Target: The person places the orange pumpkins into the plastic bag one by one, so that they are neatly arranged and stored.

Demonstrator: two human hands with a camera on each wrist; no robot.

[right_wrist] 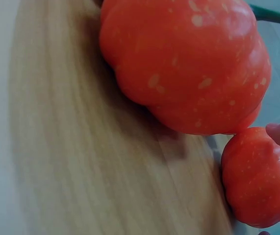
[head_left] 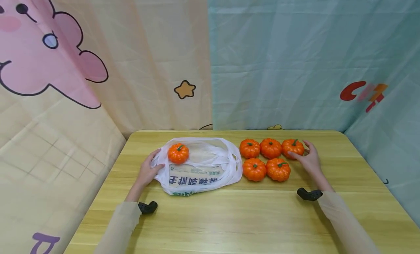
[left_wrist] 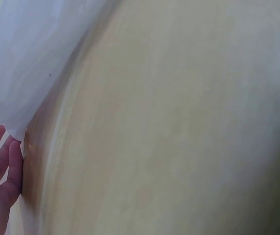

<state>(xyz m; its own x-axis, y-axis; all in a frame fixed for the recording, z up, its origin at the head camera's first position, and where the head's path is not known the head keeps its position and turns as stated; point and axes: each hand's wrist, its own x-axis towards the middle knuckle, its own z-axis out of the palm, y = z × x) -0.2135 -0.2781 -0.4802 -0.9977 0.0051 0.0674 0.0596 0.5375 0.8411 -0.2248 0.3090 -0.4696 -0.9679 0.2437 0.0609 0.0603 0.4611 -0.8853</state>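
Observation:
A white plastic bag (head_left: 231,166) lies on its side, with one orange pumpkin (head_left: 178,153) at its left part. My left hand (head_left: 149,170) holds the bag's left edge; in the left wrist view, the fingers of that hand (left_wrist: 3,171) meet the plastic (left_wrist: 27,63). My right hand (head_left: 310,159) grips the rightmost back pumpkin (head_left: 292,147), thumb and fingers on opposite sides. The right wrist view shows this pumpkin (right_wrist: 258,178) between fingertips, behind a larger-looking pumpkin (right_wrist: 189,63).
Two more pumpkins (head_left: 250,148) (head_left: 270,148) stand in the back row, and two (head_left: 254,169) (head_left: 278,170) in front of them, right of the bag. All rest on a wooden table (head_left: 216,221). Printed curtains (head_left: 279,64) hang behind the table.

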